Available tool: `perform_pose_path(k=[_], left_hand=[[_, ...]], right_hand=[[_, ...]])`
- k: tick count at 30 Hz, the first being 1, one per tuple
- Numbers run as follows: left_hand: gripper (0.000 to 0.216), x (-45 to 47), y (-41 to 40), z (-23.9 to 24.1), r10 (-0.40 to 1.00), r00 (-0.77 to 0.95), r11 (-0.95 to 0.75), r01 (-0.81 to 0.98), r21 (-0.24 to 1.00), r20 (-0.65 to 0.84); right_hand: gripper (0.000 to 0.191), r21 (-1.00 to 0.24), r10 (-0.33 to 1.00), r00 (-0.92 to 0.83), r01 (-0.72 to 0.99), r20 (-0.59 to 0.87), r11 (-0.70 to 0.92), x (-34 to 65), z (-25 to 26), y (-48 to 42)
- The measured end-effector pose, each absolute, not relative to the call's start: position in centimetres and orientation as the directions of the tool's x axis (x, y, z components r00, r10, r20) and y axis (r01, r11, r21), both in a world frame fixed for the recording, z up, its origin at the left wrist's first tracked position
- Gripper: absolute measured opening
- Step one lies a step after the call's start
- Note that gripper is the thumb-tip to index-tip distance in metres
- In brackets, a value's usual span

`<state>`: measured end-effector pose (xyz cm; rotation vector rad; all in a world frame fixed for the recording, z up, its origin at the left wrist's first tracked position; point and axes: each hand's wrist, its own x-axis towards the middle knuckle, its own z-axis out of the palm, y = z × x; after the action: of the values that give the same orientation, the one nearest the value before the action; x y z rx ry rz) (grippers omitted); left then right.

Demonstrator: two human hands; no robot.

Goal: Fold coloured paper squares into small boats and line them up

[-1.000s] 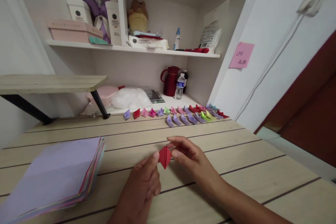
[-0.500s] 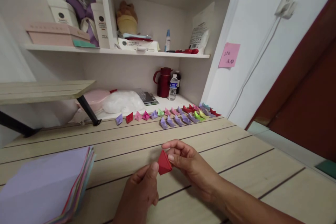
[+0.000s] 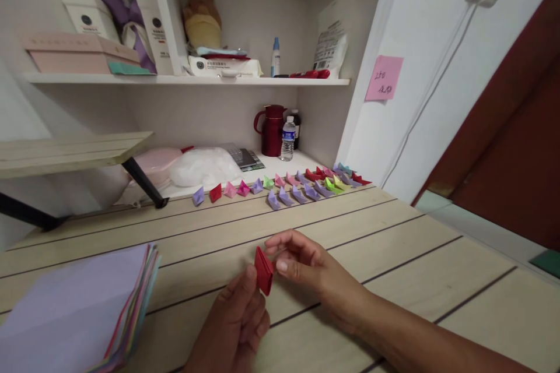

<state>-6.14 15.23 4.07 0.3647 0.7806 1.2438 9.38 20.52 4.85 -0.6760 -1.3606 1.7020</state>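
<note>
Head cam: both pinch red paper fold, L hand at its 7 o'clock, R hand at 3; axis near-upright.

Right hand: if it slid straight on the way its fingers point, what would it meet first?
The right hand is pinching the red paper, so that comes first; just beyond it, likely the left hand.

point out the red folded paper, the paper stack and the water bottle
red folded paper (image 3: 263,270), head view, front face
paper stack (image 3: 74,303), head view, top lilac sheet
water bottle (image 3: 287,137), head view, its label
</note>
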Motion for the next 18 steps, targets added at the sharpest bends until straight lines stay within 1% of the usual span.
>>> perform_pose_path(k=[2, 4, 7, 10, 13, 18], left_hand=[[0.046, -6.1, 15.2, 4.0, 0.938, 0.108, 0.304, -0.716, 0.628, -0.329], [0.045, -6.0, 15.2, 4.0, 0.936, 0.096, 0.301, -0.716, 0.63, -0.338], [0.041, -5.9, 15.0, 4.1, 0.935, 0.085, 0.301, -0.702, 0.645, -0.343], [0.04, -5.8, 15.0, 4.0, 0.949, 0.086, 0.277, -0.689, 0.669, -0.303], [0.043, -5.7, 14.9, 4.0, 0.954, 0.087, 0.266, -0.683, 0.68, -0.285], [0.041, -5.7, 15.0, 3.9, 0.953, 0.087, 0.267, -0.688, 0.675, -0.289]], right_hand=[[0.047, -0.98, 0.857, -0.502, -0.197, 0.12, 0.022, 9.4, 4.7, 20.4], [0.058, -0.981, 0.85, -0.492, -0.129, 0.188, 0.143, 9.4, 4.6, 20.2], [0.064, -0.953, 0.823, -0.485, -0.09, 0.296, 0.29, 9.3, 4.6, 19.9], [0.059, -0.941, 0.816, -0.475, -0.096, 0.33, 0.324, 9.1, 4.7, 19.6], [0.052, -0.946, 0.828, -0.463, -0.087, 0.315, 0.311, 9.0, 4.9, 19.5], [0.046, -0.946, 0.821, -0.485, -0.04, 0.301, 0.323, 9.1, 5.1, 19.2]])
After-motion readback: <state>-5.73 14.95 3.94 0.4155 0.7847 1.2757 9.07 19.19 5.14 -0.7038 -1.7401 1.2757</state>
